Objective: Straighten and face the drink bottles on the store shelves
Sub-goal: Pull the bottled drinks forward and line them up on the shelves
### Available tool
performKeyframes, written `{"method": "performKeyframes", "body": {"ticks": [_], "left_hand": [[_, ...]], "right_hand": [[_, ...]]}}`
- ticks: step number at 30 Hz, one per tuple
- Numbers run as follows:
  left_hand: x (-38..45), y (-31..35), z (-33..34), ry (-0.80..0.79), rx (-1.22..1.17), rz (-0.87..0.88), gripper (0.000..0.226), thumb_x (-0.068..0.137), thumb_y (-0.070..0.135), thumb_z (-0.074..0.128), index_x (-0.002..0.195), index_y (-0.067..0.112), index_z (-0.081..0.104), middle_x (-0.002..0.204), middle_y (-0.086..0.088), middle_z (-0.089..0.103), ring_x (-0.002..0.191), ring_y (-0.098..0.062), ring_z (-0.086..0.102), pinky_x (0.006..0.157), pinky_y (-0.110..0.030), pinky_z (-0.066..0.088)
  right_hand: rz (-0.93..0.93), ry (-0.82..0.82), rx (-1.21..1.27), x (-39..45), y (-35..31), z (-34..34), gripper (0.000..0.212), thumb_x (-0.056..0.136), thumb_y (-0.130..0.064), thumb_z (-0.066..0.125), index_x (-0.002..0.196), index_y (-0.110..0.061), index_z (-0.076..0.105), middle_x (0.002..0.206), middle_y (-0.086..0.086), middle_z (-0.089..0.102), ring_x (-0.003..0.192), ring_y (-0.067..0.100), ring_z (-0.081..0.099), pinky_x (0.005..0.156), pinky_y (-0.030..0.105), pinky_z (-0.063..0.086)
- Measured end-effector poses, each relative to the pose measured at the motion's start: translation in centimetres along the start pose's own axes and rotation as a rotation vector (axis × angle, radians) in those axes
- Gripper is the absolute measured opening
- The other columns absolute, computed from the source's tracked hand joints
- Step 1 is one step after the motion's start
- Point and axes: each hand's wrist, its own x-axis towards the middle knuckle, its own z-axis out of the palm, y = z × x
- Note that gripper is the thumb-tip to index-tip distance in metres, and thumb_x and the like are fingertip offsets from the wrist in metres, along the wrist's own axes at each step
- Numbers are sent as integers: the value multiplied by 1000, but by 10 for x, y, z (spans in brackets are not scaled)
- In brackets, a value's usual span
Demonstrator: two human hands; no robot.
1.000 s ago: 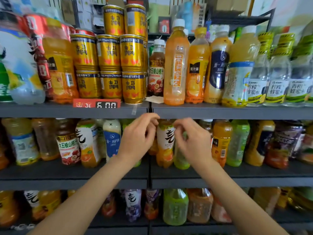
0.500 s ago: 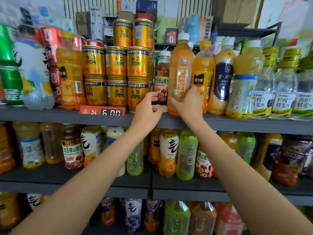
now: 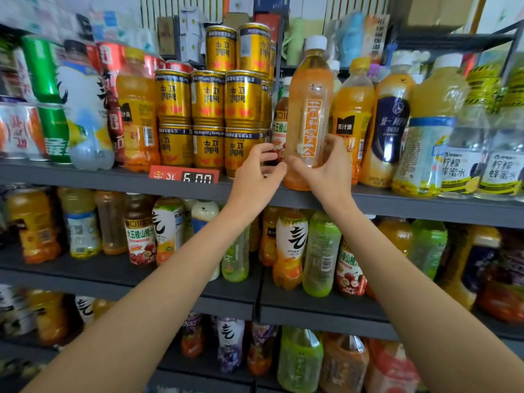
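We see our right hand (image 3: 326, 168) curled round the lower part of a tall orange tea bottle (image 3: 309, 109) at the front edge of the top shelf (image 3: 425, 207). Our left hand (image 3: 255, 177) reaches beside it, fingers loosely bent, near stacked gold cans (image 3: 209, 109).

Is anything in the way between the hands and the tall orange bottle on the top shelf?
Nothing visible is. The right hand already grips the tall orange bottle low on its body. The left hand is at its base beside the short hawthorn bottle; whether it touches either bottle is unclear.
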Motion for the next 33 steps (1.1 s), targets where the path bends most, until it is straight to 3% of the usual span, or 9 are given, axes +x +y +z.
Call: {"method": "performKeyframes", "body": {"ticks": [3,6,10,14,20,22,25,28,33], "left_hand": [[-7,6,-2,12,-52,39,42,93,26,56,132,18,43,123,8,53,100,-1,53,80,-11,46],[-15,10,-10,24,-158,53,41,92,29,57,130,17,45,119,9,55,105,-2,55,86,-16,47],[-26,8,-33,100,-305,45,41,77,37,64,114,28,49,109,8,63,102,-7,62,90,-30,52],[-43,-8,-76,233,-311,38,39,79,26,74,110,24,51,97,12,64,88,3,63,76,-17,51],[-71,-45,-175,266,-170,-9,31,76,27,75,102,25,57,91,15,66,84,3,64,72,-15,50],[-82,-62,-216,235,-83,-68,36,74,32,78,103,26,57,92,16,65,84,4,62,72,-14,49],[-102,-99,-280,168,40,-215,35,74,30,77,101,28,55,89,20,61,82,9,58,66,-7,45],[-130,-144,-339,150,65,-426,35,75,32,76,103,21,59,90,12,63,87,-6,60,69,-15,48],[-166,-197,-417,210,-46,-645,31,78,24,74,105,16,60,90,7,65,81,-6,61,61,-17,48]], "right_hand": [[-72,9,102,-16,-11,-3,73,70,-44,74,125,-7,46,116,4,57,105,12,54,85,16,42],[-169,-26,175,-35,-26,-1,70,72,-51,66,125,-11,46,114,1,56,103,10,54,85,12,42],[-282,-126,185,-56,-49,14,67,72,-44,66,126,-9,47,111,3,54,102,17,54,87,22,46],[-316,-232,187,-75,-73,42,67,70,-46,64,124,-9,52,110,6,58,103,21,56,86,41,49],[-284,-383,255,-122,-122,110,65,68,-53,65,121,-18,51,110,-4,58,101,7,56,83,23,48],[-229,-514,240,-140,-144,140,67,67,-54,69,122,-23,48,110,-8,56,98,2,54,79,18,45],[-121,-893,172,-162,-176,188,58,72,-43,77,117,-29,43,114,-8,54,103,6,53,83,21,45],[-2,-1257,136,-189,-198,233,56,77,-39,73,124,-27,44,118,-11,50,111,8,50,89,23,43],[158,-1371,131,-227,-218,297,62,81,-35,70,134,-18,43,125,-3,51,109,7,48,92,22,42]]}}
